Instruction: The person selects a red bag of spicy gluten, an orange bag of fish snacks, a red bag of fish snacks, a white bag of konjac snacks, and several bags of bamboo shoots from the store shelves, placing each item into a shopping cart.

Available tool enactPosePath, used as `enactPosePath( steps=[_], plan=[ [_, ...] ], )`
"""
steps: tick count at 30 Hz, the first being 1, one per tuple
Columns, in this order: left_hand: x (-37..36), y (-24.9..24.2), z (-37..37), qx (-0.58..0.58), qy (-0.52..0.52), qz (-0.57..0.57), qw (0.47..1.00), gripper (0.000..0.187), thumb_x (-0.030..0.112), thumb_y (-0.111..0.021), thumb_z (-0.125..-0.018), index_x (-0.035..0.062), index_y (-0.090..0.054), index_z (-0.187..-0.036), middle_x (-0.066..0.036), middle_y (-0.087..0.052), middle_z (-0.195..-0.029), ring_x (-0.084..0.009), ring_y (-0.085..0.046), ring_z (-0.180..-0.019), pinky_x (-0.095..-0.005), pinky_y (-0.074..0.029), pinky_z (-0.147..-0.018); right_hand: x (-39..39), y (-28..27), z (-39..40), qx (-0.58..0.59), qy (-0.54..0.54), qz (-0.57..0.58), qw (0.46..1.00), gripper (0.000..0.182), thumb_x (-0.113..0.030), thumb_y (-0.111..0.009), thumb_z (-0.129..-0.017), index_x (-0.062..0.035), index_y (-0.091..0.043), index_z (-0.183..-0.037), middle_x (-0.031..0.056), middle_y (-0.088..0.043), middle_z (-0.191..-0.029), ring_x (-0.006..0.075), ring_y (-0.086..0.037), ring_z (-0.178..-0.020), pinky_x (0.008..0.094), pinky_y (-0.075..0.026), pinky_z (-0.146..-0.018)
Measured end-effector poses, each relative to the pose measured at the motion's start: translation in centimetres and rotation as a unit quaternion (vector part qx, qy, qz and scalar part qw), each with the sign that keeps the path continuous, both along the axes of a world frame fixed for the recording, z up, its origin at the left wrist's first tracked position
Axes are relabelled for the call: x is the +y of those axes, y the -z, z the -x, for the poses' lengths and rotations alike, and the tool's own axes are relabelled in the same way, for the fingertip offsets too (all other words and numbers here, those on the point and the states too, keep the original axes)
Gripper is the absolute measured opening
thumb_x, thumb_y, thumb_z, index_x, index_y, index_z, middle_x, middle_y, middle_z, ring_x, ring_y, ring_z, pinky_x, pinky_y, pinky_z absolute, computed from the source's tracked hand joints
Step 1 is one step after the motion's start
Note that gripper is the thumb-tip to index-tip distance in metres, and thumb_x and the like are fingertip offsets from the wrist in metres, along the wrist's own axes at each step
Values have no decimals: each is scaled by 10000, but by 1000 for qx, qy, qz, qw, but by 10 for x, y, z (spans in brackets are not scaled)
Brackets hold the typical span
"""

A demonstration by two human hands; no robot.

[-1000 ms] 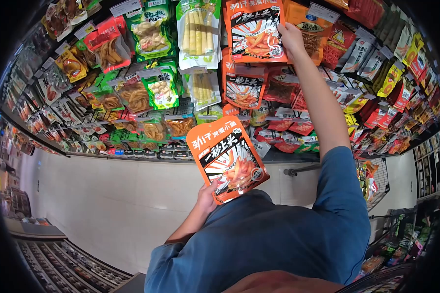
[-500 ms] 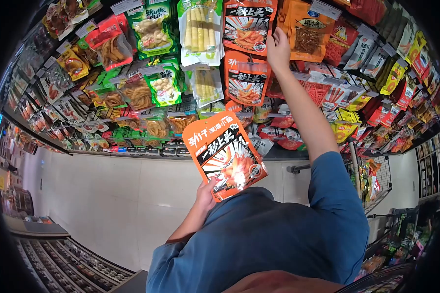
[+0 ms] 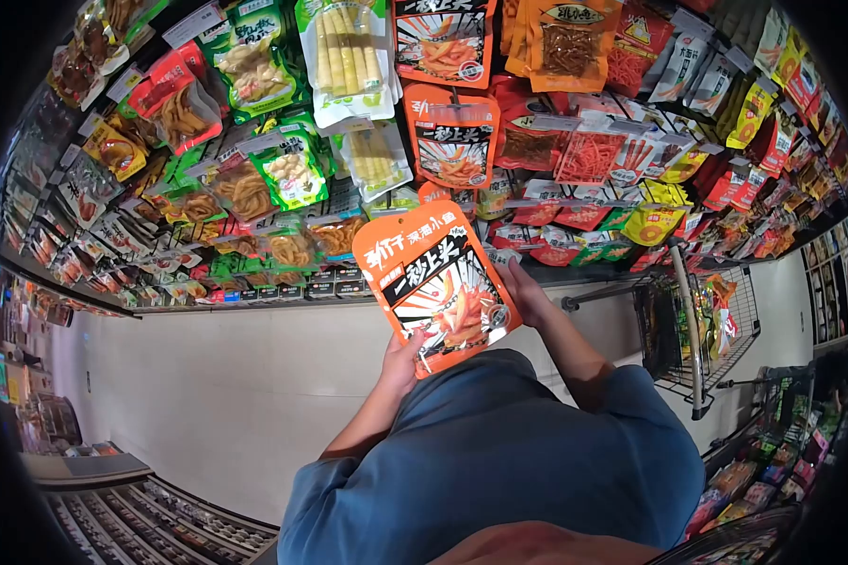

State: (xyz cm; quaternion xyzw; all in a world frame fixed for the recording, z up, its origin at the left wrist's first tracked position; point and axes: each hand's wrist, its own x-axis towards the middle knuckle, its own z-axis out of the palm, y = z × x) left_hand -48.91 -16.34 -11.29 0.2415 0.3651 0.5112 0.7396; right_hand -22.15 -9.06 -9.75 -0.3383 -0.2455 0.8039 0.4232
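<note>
An orange snack packet [image 3: 446,299] with black and white artwork of small fish is held tilted before my body, front face up. My left hand [image 3: 402,365] grips its lower left corner, thumb over the front. Against the right edge lies my right hand [image 3: 530,296], its fingers partly hidden behind the packet. Matching orange packets [image 3: 454,141] hang on the rack just beyond it. To their left are packs of pale bamboo shoots [image 3: 353,58], and to their right an orange pouch of brown snacks [image 3: 575,42].
Racks of hanging snack bags curve across the far side, including green pouches [image 3: 254,61] and yellow bags [image 3: 657,226]. A wire shopping cart [image 3: 697,350] with goods stands at the right. Pale floor tiles [image 3: 226,386] lie at the left. Low shelving [image 3: 151,516] stands at the lower left.
My right hand has come down from the hanging packets to the right edge of the held packet. My left hand still grips it. The view has shifted a little to the right.
</note>
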Motion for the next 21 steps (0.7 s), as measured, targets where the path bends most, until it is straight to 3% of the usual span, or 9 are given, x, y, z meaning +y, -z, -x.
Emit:
enactPosePath(
  steps=[4,7,12,17,19,21],
  plan=[
    [10,-12,-22,80,15,-20,996,346,112,-583,-936,16,-471,-1248,-108,-602,-1177,-186,-598,-1059,-346,-488,-915,-20,-14,-16,-132,-8,9,991,527,-328,-522,-958,-67,-378,-1393,99,-603,-1176,190,-638,-1000,339,-541,-843],
    [16,-16,-34,111,53,-18,992,326,82,-602,-917,11,-496,-1217,-104,-615,-1151,-173,-614,-1009,-325,-491,-894,-38,-5,-29,-69,19,65,995,483,-190,-572,-924,-91,-408,-1368,75,-613,-1107,163,-659,-897,322,-570,-752],
    [22,-26,-71,133,135,-40,981,321,88,-591,-925,1,-501,-1220,-112,-624,-1134,-171,-615,-1005,-323,-496,-885,-74,4,-62,-57,52,32,996,562,-236,-620,-912,-36,-378,-1379,107,-565,-1280,217,-557,-1165,381,-431,-1024],
    [21,-48,-132,120,218,-36,968,360,98,-553,-946,0,-456,-1279,-128,-595,-1190,-193,-609,-1040,-339,-506,-888,-107,2,-114,-44,136,-5,990,500,-211,-596,-927,-26,-414,-1354,122,-563,-1278,214,-565,-1147,372,-440,-997],
    [21,-59,-161,116,248,-55,960,351,37,-533,-938,7,-448,-1278,-111,-587,-1186,-167,-599,-1034,-316,-494,-897,-119,-6,-140,-18,160,-31,986,501,-209,-592,-930,-24,-406,-1357,133,-561,-1280,226,-565,-1149,379,-440,-998],
    [21,-67,-194,115,270,-97,951,382,53,-547,-935,7,-437,-1298,-99,-583,-1194,-153,-577,-1063,-308,-469,-920,-135,-24,-168,2,194,-48,980,559,-191,-642,-894,-23,-388,-1364,149,-561,-1272,245,-565,-1154,381,-434,-1009]
  ],
)
